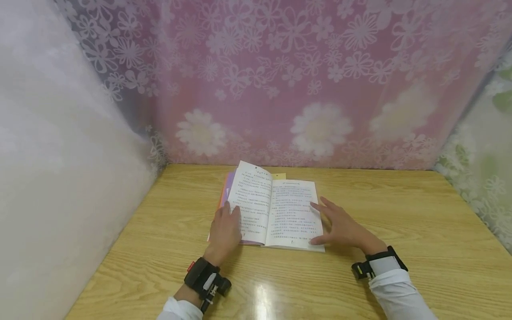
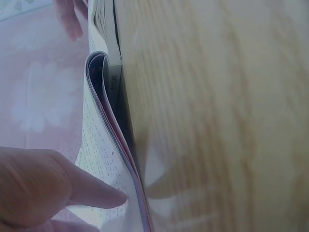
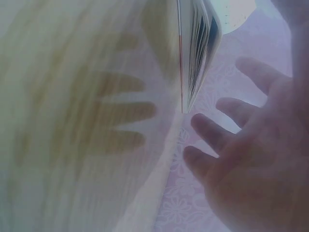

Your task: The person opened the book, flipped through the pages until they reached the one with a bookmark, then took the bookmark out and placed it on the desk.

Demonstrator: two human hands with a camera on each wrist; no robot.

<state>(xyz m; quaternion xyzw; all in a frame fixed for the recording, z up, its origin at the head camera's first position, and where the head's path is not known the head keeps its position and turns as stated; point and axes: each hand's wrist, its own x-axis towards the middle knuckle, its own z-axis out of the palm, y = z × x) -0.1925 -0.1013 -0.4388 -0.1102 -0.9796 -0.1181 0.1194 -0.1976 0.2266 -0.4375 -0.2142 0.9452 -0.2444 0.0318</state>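
Note:
An open book (image 1: 294, 213) with printed pages lies near the middle of the table in the head view. On its lower left page rests my left hand (image 1: 226, 229). In the left wrist view the left thumb (image 2: 99, 191) is extended and touches the printed page, whose stack bends up in a fold at the spine. Over the right edge of the book is my right hand (image 1: 344, 226), fingers spread. The right wrist view shows these fingers (image 3: 212, 133) apart from one another beside the page edges (image 3: 198, 53), gripping nothing.
Under the book's left side show purple and orange covers (image 1: 223, 191), and a yellow piece (image 1: 279, 176) sticks out behind its top. The wooden table (image 1: 160, 258) ends at a pink flowered curtain (image 1: 256, 111). A pale cloth (image 1: 52, 155) hangs on the left.

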